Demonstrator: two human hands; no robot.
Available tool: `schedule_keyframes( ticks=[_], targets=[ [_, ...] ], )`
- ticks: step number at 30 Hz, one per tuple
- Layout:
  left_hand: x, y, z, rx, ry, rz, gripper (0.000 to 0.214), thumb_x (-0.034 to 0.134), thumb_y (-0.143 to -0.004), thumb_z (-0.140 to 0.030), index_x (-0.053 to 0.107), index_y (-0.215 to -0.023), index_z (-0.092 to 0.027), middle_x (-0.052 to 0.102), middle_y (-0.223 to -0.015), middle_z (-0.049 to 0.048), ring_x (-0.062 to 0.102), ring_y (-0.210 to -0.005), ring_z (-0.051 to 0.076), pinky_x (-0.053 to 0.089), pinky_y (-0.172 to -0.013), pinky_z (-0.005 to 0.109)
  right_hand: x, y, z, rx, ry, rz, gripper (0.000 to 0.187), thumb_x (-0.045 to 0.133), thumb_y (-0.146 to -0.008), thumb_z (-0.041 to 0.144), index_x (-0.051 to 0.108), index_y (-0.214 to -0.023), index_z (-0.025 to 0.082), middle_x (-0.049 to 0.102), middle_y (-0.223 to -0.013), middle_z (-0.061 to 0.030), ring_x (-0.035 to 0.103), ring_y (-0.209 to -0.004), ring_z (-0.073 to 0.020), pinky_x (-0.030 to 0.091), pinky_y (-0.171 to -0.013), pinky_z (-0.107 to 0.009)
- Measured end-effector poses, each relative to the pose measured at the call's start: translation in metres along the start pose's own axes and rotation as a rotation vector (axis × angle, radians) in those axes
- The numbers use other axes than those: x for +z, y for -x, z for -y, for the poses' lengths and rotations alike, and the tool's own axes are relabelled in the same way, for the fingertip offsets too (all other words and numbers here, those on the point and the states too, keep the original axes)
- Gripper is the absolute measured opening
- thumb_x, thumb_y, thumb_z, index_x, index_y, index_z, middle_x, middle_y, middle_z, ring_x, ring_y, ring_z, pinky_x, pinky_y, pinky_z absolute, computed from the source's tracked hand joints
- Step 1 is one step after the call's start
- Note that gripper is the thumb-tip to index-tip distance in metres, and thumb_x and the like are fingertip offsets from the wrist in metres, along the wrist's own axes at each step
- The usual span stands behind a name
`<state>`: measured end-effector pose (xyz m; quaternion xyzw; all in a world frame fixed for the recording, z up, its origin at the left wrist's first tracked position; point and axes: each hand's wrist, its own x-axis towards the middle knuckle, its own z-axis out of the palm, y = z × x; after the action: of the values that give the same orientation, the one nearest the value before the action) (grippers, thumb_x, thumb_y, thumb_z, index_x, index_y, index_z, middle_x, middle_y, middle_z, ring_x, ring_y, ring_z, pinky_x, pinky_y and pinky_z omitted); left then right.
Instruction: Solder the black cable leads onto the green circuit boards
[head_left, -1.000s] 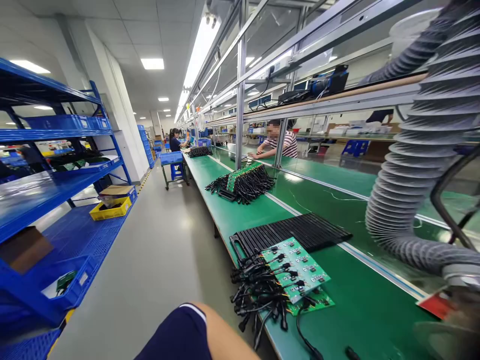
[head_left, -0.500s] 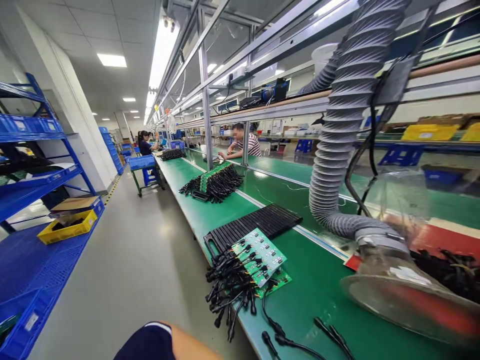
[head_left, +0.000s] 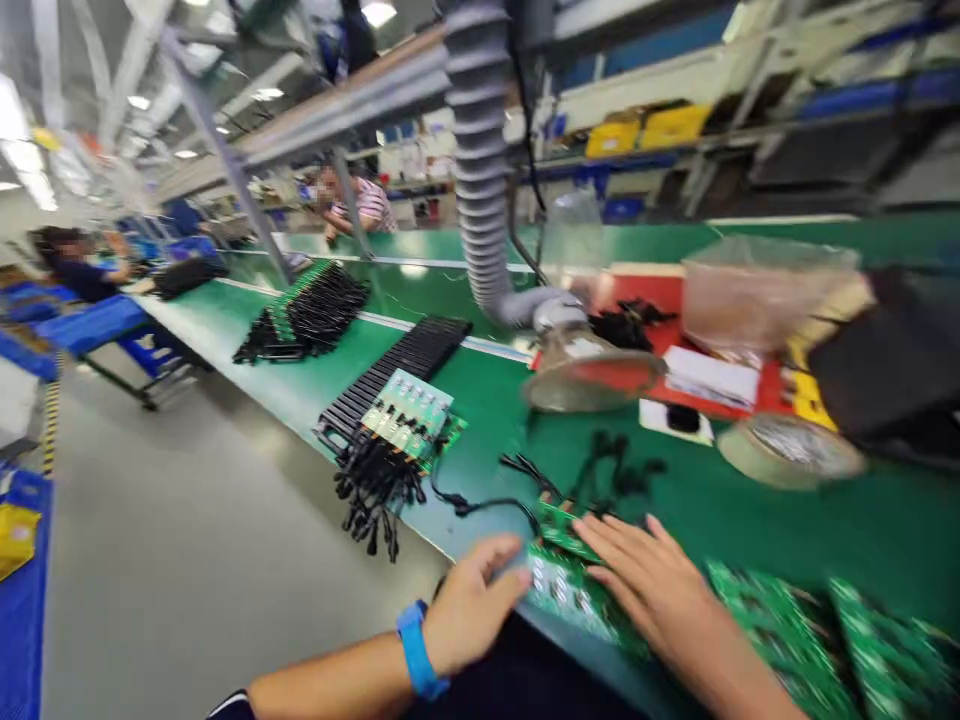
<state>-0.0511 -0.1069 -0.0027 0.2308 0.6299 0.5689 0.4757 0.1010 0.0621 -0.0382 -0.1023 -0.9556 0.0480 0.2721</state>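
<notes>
On the left, a green tabletop (head_left: pixel 480 470) runs along a gray floor (head_left: pixel 202 560). On it lies a small green board (head_left: pixel 405 405) with a bunch of black wires (head_left: pixel 375 490) hanging from it, next to a black rack (head_left: pixel 397 375). The left hand (head_left: pixel 472 605), with a blue wrist band (head_left: pixel 414 648) on its arm, is open, and its tips reach to the near edge of a green board (head_left: pixel 570 590). They may touch that edge, but the blur hides it. The right hand (head_left: pixel 645 590) is open too, with its fingers (head_left: pixel 611 545) spread flat on top of the same board. Neither hand closes on it. Soft, flat fingers seem right here, since small parts on a board may bend. Further right, more green boards (head_left: pixel 787 640) lie on the tabletop, past a clear bag (head_left: pixel 765 290).
</notes>
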Motion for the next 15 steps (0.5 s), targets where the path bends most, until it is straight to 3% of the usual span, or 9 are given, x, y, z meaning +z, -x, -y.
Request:
schedule_keyframes(
  ticks=[3, 7, 11, 15],
  targets=[
    [0.007, -0.012, -0.016, -0.169, 0.246, -0.03, 0.059, 0.072, -0.064, -0.047, 0.055, -0.111, -0.015, 0.051, -0.123, 0.0121, 0.046, -0.115, 0.025, 0.04, -0.094, 0.036, 0.007, 0.019, 0.02, 0.131, -0.042, 0.071, 0.041, 0.037, -0.091, 0.043, 0.038, -0.129, 0.028, 0.048, -0.127, -0.0071, 0.043, -0.118, -0.0274, 0.04, -0.092, -0.058],
    [0.021, -0.028, -0.024, -0.227, 0.401, 0.011, 0.041, 0.076, -0.063, -0.035, 0.059, -0.095, -0.015, 0.061, -0.104, 0.0072, 0.056, -0.097, 0.018, 0.045, -0.078, 0.025, 0.003, 0.022, 0.051, 0.271, -0.037, 0.025, 0.047, 0.042, -0.089, 0.038, 0.034, -0.132, 0.021, 0.043, -0.131, -0.0104, 0.036, -0.124, -0.0267, 0.041, -0.095, -0.055],
    [0.033, -0.038, -0.034, -0.286, 0.279, 0.285, 0.035, 0.075, -0.066, -0.031, 0.061, -0.091, -0.012, 0.066, -0.092, 0.0074, 0.061, -0.085, 0.018, 0.047, -0.076, 0.026, -0.008, 0.018, 0.071, 0.337, 0.043, -0.047, 0.047, 0.039, -0.089, 0.039, 0.038, -0.13, 0.014, 0.041, -0.133, -0.0099, 0.032, -0.127, -0.0226, 0.044, -0.096, -0.044],
    [0.028, -0.044, -0.069, -0.34, 0.053, 0.375, 0.039, 0.075, -0.066, -0.029, 0.06, -0.1, -0.015, 0.067, -0.091, 0.0069, 0.064, -0.082, 0.021, 0.051, -0.075, 0.031, -0.045, 0.046, 0.047, 0.296, 0.089, -0.101, 0.043, 0.04, -0.088, 0.043, 0.043, -0.126, 0.022, 0.049, -0.127, -0.0003, 0.036, -0.124, -0.0128, 0.041, -0.1, -0.028]
  ],
)
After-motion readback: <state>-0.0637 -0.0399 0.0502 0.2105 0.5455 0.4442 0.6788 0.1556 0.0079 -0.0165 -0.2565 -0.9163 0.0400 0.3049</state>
